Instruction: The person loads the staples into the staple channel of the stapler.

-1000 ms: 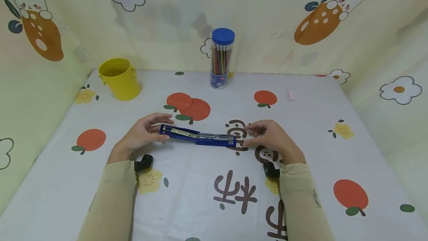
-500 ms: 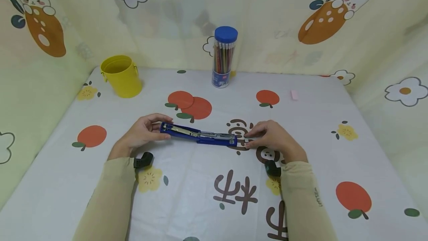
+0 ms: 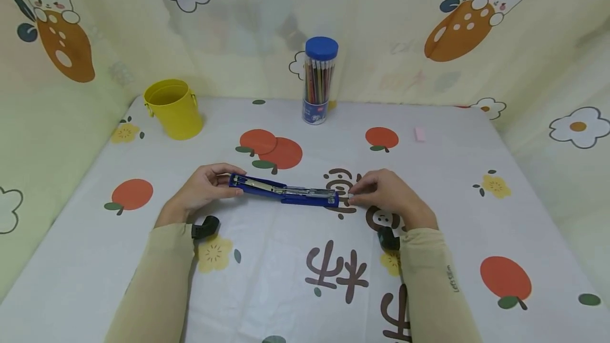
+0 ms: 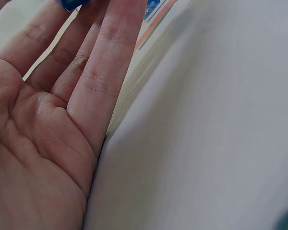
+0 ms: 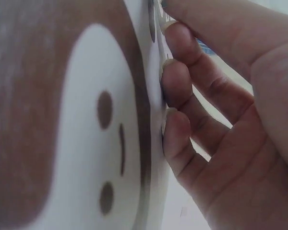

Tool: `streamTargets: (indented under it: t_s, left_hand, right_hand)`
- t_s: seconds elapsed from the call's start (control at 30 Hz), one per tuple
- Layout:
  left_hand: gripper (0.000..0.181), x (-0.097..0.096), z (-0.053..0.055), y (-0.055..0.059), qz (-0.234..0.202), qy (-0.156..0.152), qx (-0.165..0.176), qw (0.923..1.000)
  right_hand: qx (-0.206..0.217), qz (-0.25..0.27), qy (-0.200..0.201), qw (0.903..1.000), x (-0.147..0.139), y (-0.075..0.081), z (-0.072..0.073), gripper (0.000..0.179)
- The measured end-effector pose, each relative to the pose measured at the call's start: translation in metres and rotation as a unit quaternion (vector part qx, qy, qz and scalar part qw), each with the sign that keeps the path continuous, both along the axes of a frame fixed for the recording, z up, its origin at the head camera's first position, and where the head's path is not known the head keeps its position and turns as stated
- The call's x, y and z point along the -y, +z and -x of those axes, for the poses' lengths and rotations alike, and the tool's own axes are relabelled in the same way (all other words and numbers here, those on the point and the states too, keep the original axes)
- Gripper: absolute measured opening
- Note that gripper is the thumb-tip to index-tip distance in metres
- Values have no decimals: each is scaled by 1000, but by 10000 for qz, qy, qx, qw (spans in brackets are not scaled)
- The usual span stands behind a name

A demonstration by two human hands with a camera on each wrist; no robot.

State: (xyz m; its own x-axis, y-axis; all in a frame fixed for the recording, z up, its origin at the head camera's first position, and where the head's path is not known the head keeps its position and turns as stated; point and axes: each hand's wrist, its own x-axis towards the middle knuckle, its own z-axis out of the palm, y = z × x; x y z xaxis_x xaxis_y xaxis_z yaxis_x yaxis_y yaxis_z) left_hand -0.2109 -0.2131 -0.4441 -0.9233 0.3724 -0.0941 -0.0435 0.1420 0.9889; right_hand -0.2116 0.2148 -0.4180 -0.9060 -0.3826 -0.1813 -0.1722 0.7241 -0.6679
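Nearest, on the worktop (image 3: 267, 279), two pale sleeves (image 3: 157, 274) reaching in from left and right, with black wrist devices (image 3: 206, 227) attached.

Farther in, left hand (image 3: 202, 190) around the left end of a blue stapler (image 3: 286, 195), thumb on the near side, fingers on the far side, holding that end. Across from it, right hand (image 3: 392, 193) just beside the stapler's right end, fingers curled and narrow at the tips; impossible to tell whether pinching something small.

Between both hands, mid-worktop: stapler apparently already opened out, inside facing up, but not yet closed again; contents of the silver channel (image 3: 307, 192) too small to make out. Long axis running left to right, slanting slightly, left end farther and right end nearer, with a shallow bend at mid-length. Silver channel pointing right.

Beyond, well apart: yellow bucket (image 3: 180, 118) at far left, pink block (image 3: 419, 134) at far right, and farthest, between them, an upright jar of pencils (image 3: 315, 113).
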Motion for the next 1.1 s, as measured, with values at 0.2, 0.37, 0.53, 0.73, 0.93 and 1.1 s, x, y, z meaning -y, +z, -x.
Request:
streamTargets:
  t_s: [0.2,0.37,0.53,0.73,0.93,1.1]
  left_hand:
    - [47,-1,0,0,17,39,-10,10000]
    - [48,-1,0,0,58,71,26,10000]
    - [48,0,0,1,72,87,44,9999]
    - [49,0,0,0,149,89,40,9998]
    - [49,1,1,-1,129,89,47,9999]
    - [48,1,2,-1,137,92,37,9999]
  right_hand:
    - [-80,60,-143,9998,8,3,-1,19]
    - [-155,272,-69,9995,19,10,-1,22]
    - [-139,544,159,9983,31,14,-3,20]
    - [-164,627,443,9969,43,15,-5,16]
    - [-252,466,486,9974,50,16,-6,17]
    - [-299,416,458,9976,52,16,-6,19]
